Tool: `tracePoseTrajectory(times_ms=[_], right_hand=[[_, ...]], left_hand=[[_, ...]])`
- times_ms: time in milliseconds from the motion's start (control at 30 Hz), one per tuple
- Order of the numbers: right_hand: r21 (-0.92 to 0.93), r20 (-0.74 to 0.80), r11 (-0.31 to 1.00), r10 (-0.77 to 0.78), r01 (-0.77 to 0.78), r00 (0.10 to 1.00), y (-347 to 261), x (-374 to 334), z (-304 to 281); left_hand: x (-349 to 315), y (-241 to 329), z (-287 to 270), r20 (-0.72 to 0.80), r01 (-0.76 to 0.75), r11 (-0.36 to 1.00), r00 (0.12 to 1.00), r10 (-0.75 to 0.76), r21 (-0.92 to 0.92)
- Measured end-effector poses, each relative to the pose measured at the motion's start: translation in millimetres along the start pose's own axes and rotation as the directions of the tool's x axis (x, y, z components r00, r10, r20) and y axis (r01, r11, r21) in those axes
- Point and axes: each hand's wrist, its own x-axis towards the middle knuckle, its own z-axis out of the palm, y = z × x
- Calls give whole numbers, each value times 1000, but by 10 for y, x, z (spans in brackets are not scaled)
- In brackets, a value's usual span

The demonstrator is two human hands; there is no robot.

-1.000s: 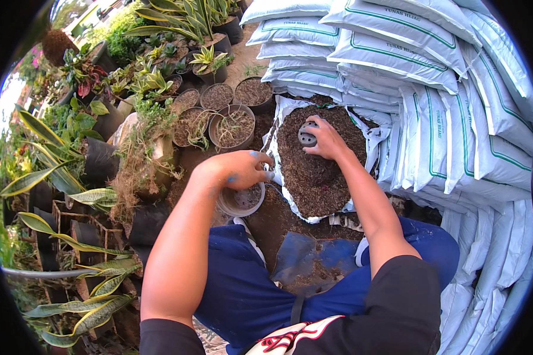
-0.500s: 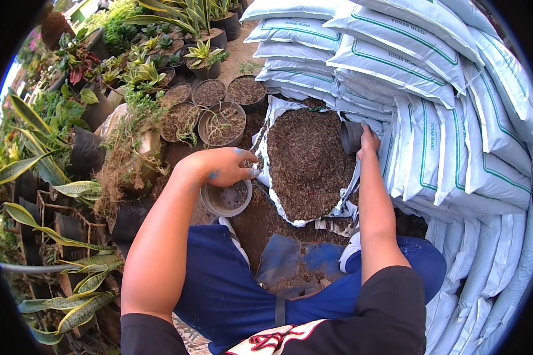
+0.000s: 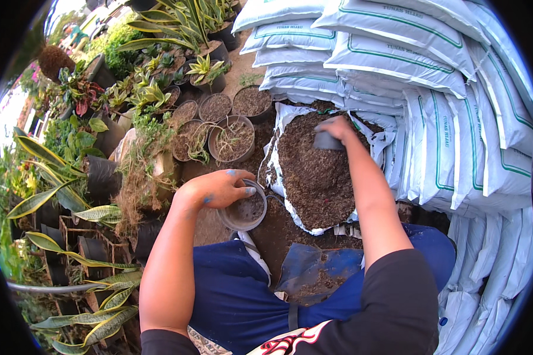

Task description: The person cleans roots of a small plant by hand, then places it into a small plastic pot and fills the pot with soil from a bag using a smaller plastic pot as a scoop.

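Outdoor plant yard, viewed from above, with yellow-edged snake plants [image 3: 98, 213] at 8 to 9 o'clock and a hanging mass of dry roots [image 3: 133, 189] at 9. Left hand [image 3: 218, 184], toward 9 o'clock: half open, fingers bent, thumb set apart, blue stains on the skin. It lay over the rim of a grey bucket [image 3: 259, 218] at 7 o'clock; whether it gripped that rim could not be told. Round pots [image 3: 262, 116] of soil stood grouped toward 11.

Open white sack [image 3: 286, 112], between 1 and 4 o'clock, held loose brown soil [image 3: 317, 177]. Right hand [image 3: 336, 126], at 2 o'clock, was closed on a small dark grey pot [image 3: 326, 142], tilted in the soil, its lower part hidden. Stacked white sacks [image 3: 397, 62] filled 12 to 4 o'clock.

Risks, judged: an overfull or sharply tipped pot could shed soil past the sack's low, crumpled lip. Fingers set only near the pot's edge could slip under a heavy load. Weight from the left hand on one side could tip the bucket.
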Motion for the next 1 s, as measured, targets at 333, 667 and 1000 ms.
tracePoseTrajectory(times_ms=[333, 667, 1000], right_hand=[[-392, 343, 809, -313, 438, 885, -731, -962, -247], [-677, 393, 442, -459, 588, 797, -947, -2383, 18], [-782, 470, -25, -679, 622, 564, 182, -2484, 682]], left_hand=[[-73, 76, 28, -60, -101, 988, 992, 108, 115], [-108, -5, 77, -43, -162, 977, 985, 169, 139], [-275, -145, 83, -41, -69, 992, 996, 74, 102]])
